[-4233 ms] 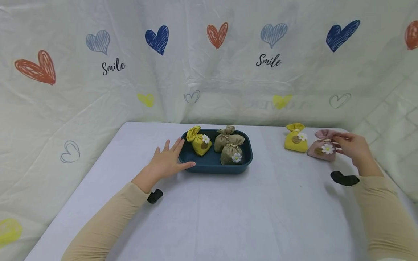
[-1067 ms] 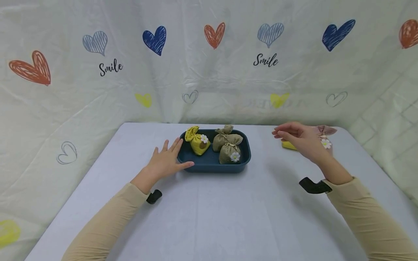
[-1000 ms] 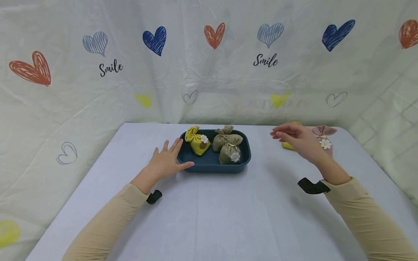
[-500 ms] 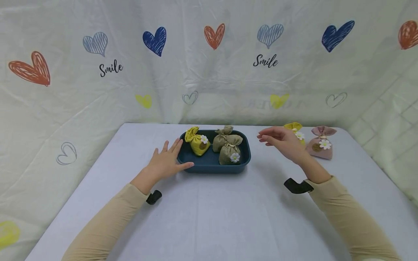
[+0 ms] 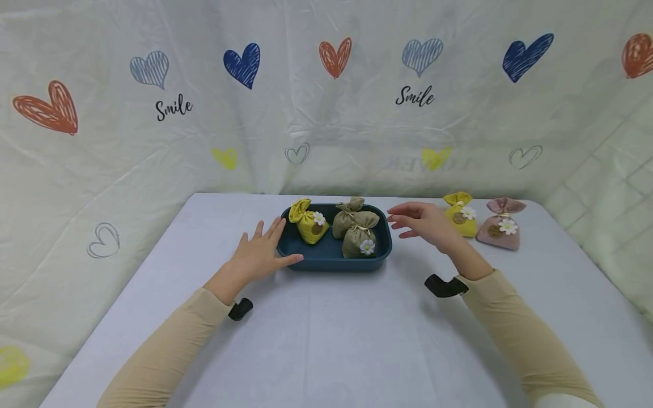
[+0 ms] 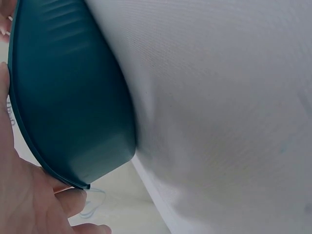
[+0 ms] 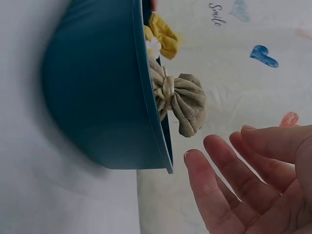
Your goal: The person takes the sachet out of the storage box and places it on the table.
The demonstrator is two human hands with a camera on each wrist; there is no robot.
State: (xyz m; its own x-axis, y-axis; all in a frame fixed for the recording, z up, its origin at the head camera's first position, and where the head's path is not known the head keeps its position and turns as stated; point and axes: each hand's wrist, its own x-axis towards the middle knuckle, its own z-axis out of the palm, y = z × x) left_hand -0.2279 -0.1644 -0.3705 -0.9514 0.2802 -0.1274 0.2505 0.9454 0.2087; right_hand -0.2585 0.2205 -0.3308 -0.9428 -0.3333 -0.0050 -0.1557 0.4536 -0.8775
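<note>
My left hand (image 5: 255,255) rests with spread fingers on the left rim of a dark blue plastic tray (image 5: 334,264). My right hand (image 5: 425,222) hovers just off the tray's right end, fingers loosely bent and nothing in them. Inside the tray, a yellow drawstring pouch (image 5: 312,231) with a white daisy sits on the left. Two olive-brown pouches (image 5: 359,237) stand together on the right. In the right wrist view, one brown pouch's gathered top (image 7: 189,105) pokes above the rim near my fingertips. The left wrist view shows the tray's outer wall (image 6: 73,97) beside my thumb and fingers.
Behind my right hand, another yellow pouch (image 5: 465,228) stands on the white table (image 5: 326,340). To its right is a pink pouch (image 5: 502,237) with a daisy. A pale sheet (image 5: 357,124) printed with hearts hangs along the table's back edge.
My right hand has let go of the pink pouch, which stays on the table, and has moved left past the yellow one to the tray's right end. My left hand stays put.
</note>
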